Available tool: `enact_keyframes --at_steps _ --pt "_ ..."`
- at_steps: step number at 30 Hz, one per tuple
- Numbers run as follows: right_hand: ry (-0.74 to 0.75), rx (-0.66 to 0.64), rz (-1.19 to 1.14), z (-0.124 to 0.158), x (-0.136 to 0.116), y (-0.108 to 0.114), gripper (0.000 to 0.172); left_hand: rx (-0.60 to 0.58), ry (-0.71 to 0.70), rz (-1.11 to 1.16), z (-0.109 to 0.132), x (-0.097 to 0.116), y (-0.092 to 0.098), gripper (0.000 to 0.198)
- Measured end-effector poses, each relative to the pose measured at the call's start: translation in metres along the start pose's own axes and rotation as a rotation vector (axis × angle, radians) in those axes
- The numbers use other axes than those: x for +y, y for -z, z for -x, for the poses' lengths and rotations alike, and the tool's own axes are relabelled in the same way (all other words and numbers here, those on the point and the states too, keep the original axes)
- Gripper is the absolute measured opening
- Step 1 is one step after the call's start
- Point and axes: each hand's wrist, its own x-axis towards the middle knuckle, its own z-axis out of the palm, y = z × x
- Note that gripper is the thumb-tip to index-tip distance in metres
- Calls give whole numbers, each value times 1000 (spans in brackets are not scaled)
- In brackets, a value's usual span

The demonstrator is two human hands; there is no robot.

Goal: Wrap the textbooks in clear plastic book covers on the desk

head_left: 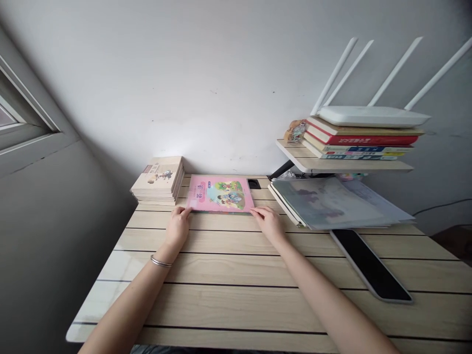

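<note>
A pink picture book (220, 193) lies flat on the wooden desk (236, 295) near the wall. My left hand (178, 226), with a silver bangle on the wrist, pinches the book's near left corner, fingers curled on it. My right hand (269, 222) rests at the near right corner, fingertips touching the book's edge, fingers bent and close together.
A stack of beige books (159, 181) sits left of the pink book. To the right lie plastic-covered folders (332, 202) and a dark phone (369, 265). A small shelf (342, 164) holds several books and a white router (372, 116).
</note>
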Motion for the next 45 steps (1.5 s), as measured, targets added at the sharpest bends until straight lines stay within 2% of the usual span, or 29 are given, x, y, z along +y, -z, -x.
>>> enact_keyframes --at_steps 5,8,11,13,15,18,21,24,26,31,38,42,45 --pt "-22 13 6 1 -2 -3 25 2 16 -24 2 2 -1 34" --pt "-30 38 10 1 -5 -2 26 42 31 -87 3 7 1 34" --pt "-29 98 57 -4 -12 3 28 51 -56 -128 -5 20 2 36" --pt "-7 108 122 -13 -21 4 30 -2 -140 -131 -17 32 1 35" --pt "39 52 193 -24 -34 2 34 -91 -198 -152 -29 45 -3 35" --pt "144 -126 276 -39 -58 -12 40 -255 -249 -177 -43 60 -13 39" --pt "217 -304 353 -45 -74 -31 45 -326 -232 -178 -46 64 -23 44" --pt "190 -416 420 -41 -78 -43 49 -322 -212 -177 -41 59 -29 45" --pt "165 -442 449 -36 -75 -46 51 -311 -211 -186 -38 54 -30 45" --pt "150 -415 467 -26 -60 -36 51 -261 -198 -190 -33 41 -25 44" --pt "91 -440 437 -19 -39 -17 48 -293 -95 -175 -32 24 -17 46" --pt "80 -438 411 -18 -35 -17 48 -236 -107 -178 -31 17 -16 45" --pt "82 -416 371 -19 -31 -19 46 -152 -138 -159 -29 3 -13 39"
